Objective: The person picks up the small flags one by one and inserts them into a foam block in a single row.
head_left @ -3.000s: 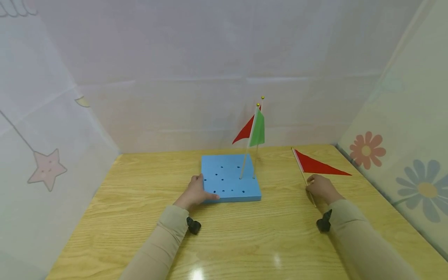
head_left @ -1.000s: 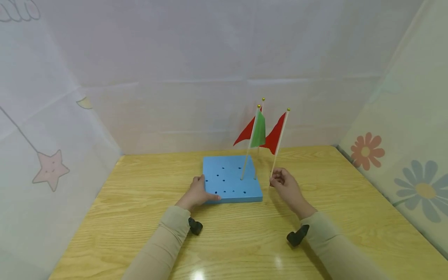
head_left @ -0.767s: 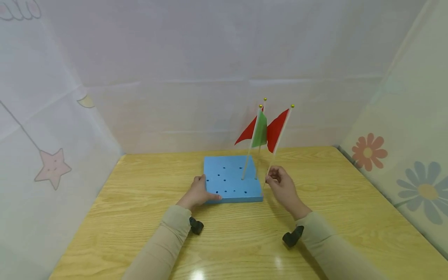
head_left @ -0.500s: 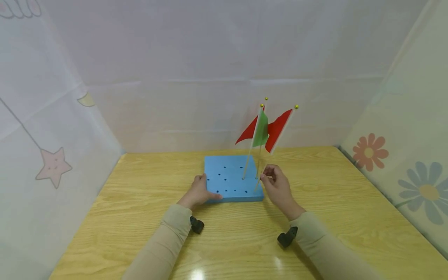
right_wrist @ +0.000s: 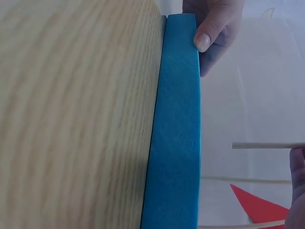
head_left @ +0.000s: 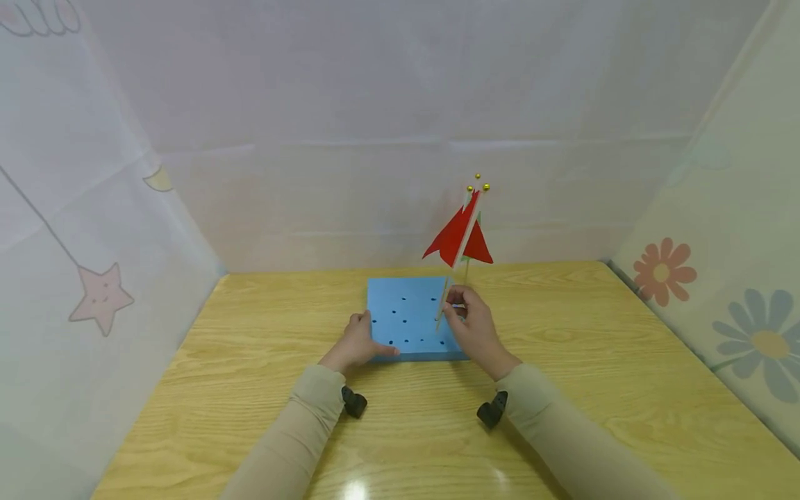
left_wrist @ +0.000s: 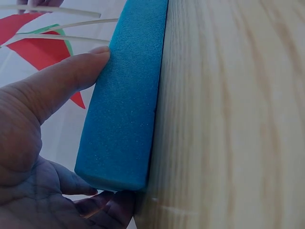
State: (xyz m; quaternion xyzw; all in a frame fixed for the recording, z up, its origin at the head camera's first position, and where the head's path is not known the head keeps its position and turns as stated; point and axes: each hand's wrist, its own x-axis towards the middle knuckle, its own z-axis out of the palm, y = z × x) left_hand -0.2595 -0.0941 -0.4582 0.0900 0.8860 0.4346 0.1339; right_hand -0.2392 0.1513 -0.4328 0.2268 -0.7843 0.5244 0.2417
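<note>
A blue foam block (head_left: 390, 288) with several small holes in its top lies on the table. My left hand (head_left: 356, 345) grips its near left corner, thumb on the front edge and fingers along the left side. Over the block, my right hand (head_left: 478, 330) pinches the thin stick of a red flag (head_left: 464, 243). That stick tilts, and its lower end (right_wrist: 238, 145) hangs free in the right wrist view, apart from the block. Behind it stand another red flag (head_left: 433, 248) and a green flag (head_left: 479, 218), the green one mostly hidden.
The wooden table (head_left: 281, 305) reaches back to a pale cloth backdrop (head_left: 325, 194). Cloth with printed flowers (head_left: 661, 271) hangs on the right, and one with a star (head_left: 103, 298) on the left.
My right hand picked the red flag up from the table at right, turned it upright and carried it left over the block. My left hand stays on the block's corner.
</note>
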